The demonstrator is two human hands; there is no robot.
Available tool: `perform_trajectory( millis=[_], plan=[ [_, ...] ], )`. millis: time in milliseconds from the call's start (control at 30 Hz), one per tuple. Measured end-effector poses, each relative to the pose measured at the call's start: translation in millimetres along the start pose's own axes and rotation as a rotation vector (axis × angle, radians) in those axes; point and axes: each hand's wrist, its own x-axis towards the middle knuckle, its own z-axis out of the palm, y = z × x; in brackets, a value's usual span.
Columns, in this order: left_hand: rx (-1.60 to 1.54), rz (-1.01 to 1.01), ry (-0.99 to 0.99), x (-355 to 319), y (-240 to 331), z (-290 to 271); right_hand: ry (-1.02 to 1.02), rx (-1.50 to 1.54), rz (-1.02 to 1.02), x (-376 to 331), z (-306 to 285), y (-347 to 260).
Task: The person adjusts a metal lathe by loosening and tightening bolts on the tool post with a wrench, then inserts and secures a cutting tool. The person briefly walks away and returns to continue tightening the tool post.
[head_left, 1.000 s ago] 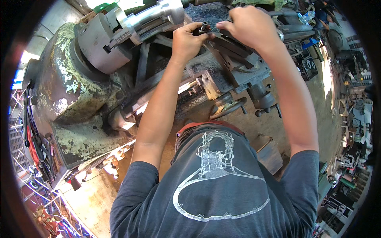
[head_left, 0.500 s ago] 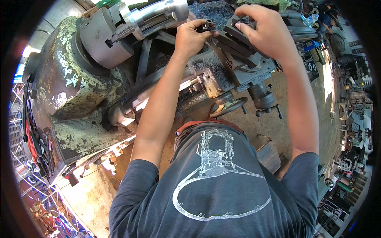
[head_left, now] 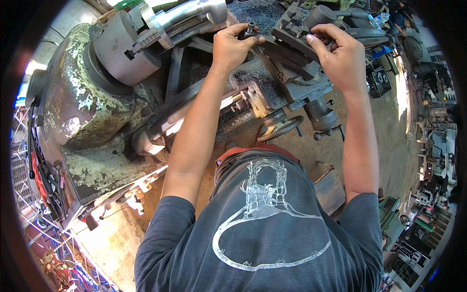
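My left hand (head_left: 231, 48) is closed on a dark bolt-like metal piece (head_left: 251, 27) whose narrow round top stands up between thumb and fingers. It is just left of a dark slotted steel block (head_left: 293, 40) above the lathe's cross slide (head_left: 314, 87). My right hand (head_left: 344, 57) is at the right side of that block, its fingers half curled, thumb and index tips a little apart. Nothing shows between them. Whether those tips touch the block's edge I cannot tell. Behind them is a dark round metal cylinder (head_left: 321, 17).
The lathe chuck (head_left: 119, 48) grips a shiny metal workpiece (head_left: 189, 13) at the upper left. Below the slide are a handwheel (head_left: 281, 130) and a ball-ended crank (head_left: 323, 121). Metal shavings (head_left: 253, 12) lie behind my hands. A painted, chipped headstock (head_left: 82, 97) fills the left.
My right hand has come off the top of the steel block and moved down and right, uncovering the block and the cylinder behind it. My left hand stays nearly in place.
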Motion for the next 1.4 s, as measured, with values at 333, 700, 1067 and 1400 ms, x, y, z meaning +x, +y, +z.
perform_trajectory(
  millis=[333, 700, 1067, 1400],
  plan=[
    [0.064, -0.04, -0.043, 13, -3, 3, 0.072, 0.189, 0.177, -50, 9, -16],
    [0.016, -0.022, -0.098, 21, -12, 3, 0.278, -0.033, 0.384, -110, 74, 18],
    [-0.071, 0.049, -0.054, 21, -18, 10, 0.384, -0.137, 0.289, -96, 88, 41],
    [-0.095, 0.065, -0.063, 19, -23, 11, 0.414, -0.129, 0.345, -96, 92, 40]
  ],
)
